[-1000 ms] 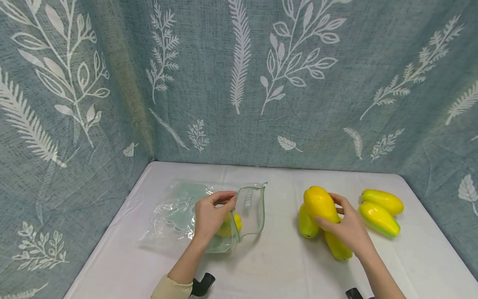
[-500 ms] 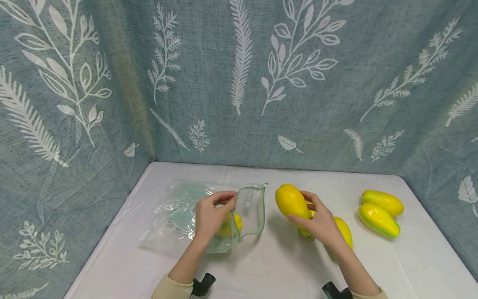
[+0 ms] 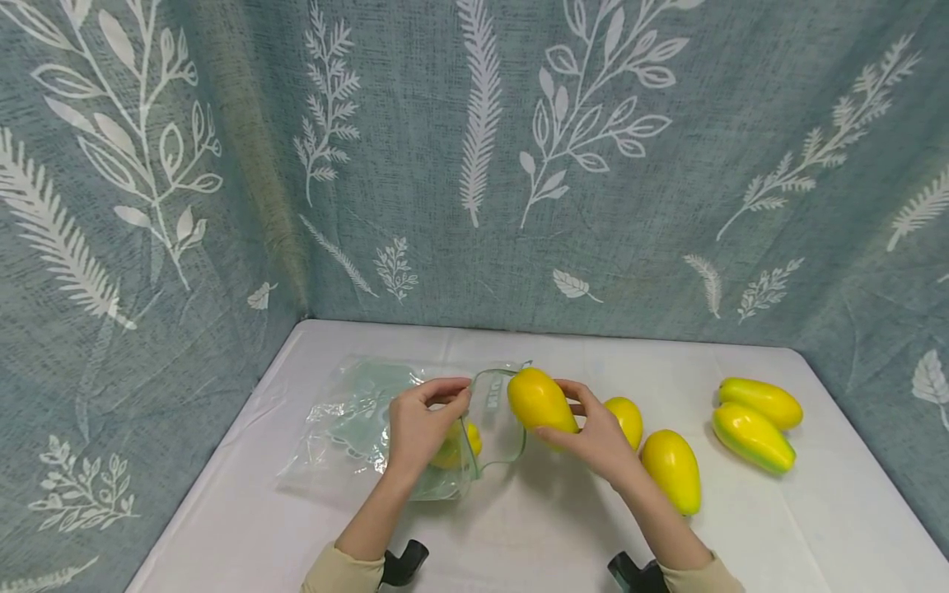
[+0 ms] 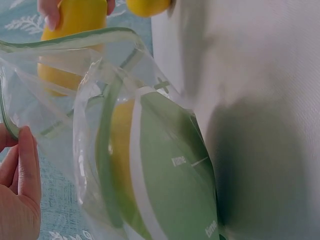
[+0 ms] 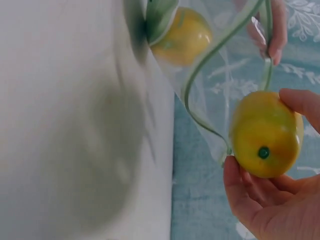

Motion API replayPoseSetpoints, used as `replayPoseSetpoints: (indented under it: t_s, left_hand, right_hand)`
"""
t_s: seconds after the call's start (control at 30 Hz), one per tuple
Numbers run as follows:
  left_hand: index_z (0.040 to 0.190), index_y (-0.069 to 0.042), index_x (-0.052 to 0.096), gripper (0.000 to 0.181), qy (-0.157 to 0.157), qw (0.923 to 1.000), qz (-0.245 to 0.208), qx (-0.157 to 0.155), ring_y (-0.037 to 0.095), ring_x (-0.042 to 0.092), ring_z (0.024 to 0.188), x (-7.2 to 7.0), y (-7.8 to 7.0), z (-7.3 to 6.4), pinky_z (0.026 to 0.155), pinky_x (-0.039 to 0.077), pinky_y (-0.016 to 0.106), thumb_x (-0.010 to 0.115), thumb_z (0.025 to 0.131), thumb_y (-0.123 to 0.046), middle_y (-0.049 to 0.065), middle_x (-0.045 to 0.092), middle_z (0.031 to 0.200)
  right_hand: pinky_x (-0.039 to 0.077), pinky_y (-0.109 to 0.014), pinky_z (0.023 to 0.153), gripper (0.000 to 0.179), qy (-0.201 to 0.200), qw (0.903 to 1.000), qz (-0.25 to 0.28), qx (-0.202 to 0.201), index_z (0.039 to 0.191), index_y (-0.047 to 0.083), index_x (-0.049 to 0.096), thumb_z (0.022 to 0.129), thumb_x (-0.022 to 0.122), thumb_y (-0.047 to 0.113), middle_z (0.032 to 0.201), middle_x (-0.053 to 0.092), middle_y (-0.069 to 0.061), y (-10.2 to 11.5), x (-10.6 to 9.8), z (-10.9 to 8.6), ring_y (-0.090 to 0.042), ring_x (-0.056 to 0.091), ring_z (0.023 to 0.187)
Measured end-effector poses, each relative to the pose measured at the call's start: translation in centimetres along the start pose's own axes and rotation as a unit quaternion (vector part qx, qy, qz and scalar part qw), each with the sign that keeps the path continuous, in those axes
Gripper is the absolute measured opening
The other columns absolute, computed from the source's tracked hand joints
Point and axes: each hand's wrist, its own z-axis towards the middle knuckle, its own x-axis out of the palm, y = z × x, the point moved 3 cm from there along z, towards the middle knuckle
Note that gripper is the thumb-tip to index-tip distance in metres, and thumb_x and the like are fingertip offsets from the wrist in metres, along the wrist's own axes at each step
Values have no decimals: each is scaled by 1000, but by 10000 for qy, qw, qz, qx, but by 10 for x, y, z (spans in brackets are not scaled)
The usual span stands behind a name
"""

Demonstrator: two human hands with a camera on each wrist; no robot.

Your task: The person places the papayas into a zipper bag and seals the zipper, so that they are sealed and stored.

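My left hand [image 3: 424,424] pinches the upper rim of a clear zip bag [image 3: 356,412] with green edging, keeping its mouth spread toward the right. Inside the bag lies one yellow mango [image 3: 447,449], seen through the plastic. My right hand [image 3: 599,432] grips a second yellow mango [image 3: 539,401] between thumb and fingers, raised over the table and overlapping the bag's mouth. In the right wrist view this mango [image 5: 267,135] shows its green stem spot, its far end by the bag's green rim [image 5: 190,85]. Through the plastic the left wrist view shows the held mango [image 4: 60,75].
Two more mangoes, one [image 3: 626,418] partly behind my right hand and another [image 3: 670,471] by the forearm, lie on the white table [image 3: 534,527]. Farther right rest a yellow mango [image 3: 762,401] and a yellow-green one [image 3: 752,438]. A patterned curtain [image 3: 445,247] encloses the table.
My right hand has carried its mango leftward from above the other mangoes to the bag's mouth. The left hand and bag have stayed in place.
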Motion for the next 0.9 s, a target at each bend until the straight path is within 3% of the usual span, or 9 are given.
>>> replayPoseSetpoints:
  t_s: [0.6, 0.9]
  left_hand:
    - [93, -10, 78, 10, -6, 9998, -188, 48, 12, 67, 77, 0, -3, -1, 68, 52, 21, 75, 83, -11, -1, 74, 85]
    - [94, -12, 78, 10, -2, 9998, -171, -71, 12, 67, 79, -1, -4, 0, 67, 51, 22, 75, 84, -12, -1, 74, 86]
  right_hand:
    - [53, -42, 84, 63, 239, 9972, -198, -680, 135, 11, 55, 81, 79, 32, 131, 60, -5, 16, 39, 14, -28, 57, 112]
    - [54, -38, 89, 67, 640, 9937, 572, -718, 139, 6, 49, 81, 79, 21, 135, 54, -15, 18, 49, 14, -34, 57, 115]
